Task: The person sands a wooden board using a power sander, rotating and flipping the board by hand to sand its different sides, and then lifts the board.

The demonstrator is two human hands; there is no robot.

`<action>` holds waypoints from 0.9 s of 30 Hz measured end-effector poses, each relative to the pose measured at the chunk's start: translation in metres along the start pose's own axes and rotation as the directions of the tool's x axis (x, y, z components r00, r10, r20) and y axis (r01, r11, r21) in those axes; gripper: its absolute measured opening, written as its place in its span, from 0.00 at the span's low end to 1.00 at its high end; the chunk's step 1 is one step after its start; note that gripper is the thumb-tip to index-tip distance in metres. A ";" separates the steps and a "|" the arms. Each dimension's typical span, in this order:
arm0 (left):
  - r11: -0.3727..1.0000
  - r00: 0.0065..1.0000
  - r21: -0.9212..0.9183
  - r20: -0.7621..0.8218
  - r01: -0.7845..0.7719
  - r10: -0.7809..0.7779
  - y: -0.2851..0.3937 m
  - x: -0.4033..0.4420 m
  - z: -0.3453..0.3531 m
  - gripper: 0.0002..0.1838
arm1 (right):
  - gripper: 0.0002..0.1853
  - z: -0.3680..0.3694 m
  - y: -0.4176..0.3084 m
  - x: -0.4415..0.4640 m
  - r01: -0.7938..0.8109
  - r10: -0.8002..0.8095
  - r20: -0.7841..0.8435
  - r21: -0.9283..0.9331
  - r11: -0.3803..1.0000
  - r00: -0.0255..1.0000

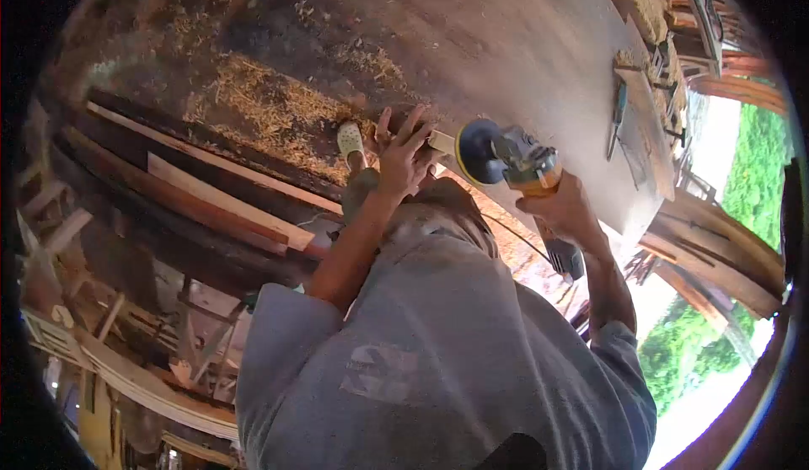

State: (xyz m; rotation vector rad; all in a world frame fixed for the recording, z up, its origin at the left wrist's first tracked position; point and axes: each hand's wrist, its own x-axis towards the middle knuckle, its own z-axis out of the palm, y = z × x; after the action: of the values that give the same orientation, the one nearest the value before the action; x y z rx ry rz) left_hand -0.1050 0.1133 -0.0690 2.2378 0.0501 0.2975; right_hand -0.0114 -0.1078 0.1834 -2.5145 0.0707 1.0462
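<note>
My right hand (558, 209) is wrapped around the body of an angle grinder (531, 162). The grinder carries a round dark sanding disc (479, 152) with a yellow rim, facing left. Just beyond the disc, a small pale piece of wood (442, 142) sticks out from my left hand (406, 157). That hand holds the wood with its fingers partly spread, the thumb side toward my body. The disc is at or very near the wood's end; whether they touch I cannot tell. The hidden end of the wood lies under my fingers.
Wood shavings (261, 99) litter the floor around a foot in a light perforated shoe (350, 139). Long planks (219, 188) lie to the left. A dusty board surface (522, 49) spreads ahead, with a blue-handled tool (619, 116) at its right. A dark cord (518, 238) runs below the grinder.
</note>
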 end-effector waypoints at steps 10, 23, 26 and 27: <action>0.991 0.991 -0.134 -0.124 0.030 -0.046 0.003 0.005 0.011 0.29 | 0.24 0.000 -0.037 0.021 -0.134 0.142 0.106 -0.081 0.988 0.984; 0.998 0.998 -0.059 -0.056 -0.031 0.027 -0.003 0.003 0.013 0.28 | 0.20 -0.028 0.216 -0.073 -0.576 0.600 -0.240 0.167 0.800 0.763; 0.986 0.993 0.129 -0.044 -0.102 0.109 0.000 0.008 0.004 0.36 | 0.17 -0.040 0.296 -0.089 -0.373 0.325 -0.331 -0.091 0.923 0.886; 0.984 0.990 0.123 -0.036 -0.130 0.135 0.008 0.014 -0.006 0.36 | 0.16 -0.036 0.346 -0.093 -0.173 0.055 -0.272 -0.433 0.885 0.961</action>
State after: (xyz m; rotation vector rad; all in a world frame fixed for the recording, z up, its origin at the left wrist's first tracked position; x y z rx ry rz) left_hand -0.0929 0.1147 -0.0562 2.3593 -0.0593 0.4262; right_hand -0.1239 -0.4477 0.1474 -3.0985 0.0543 0.8522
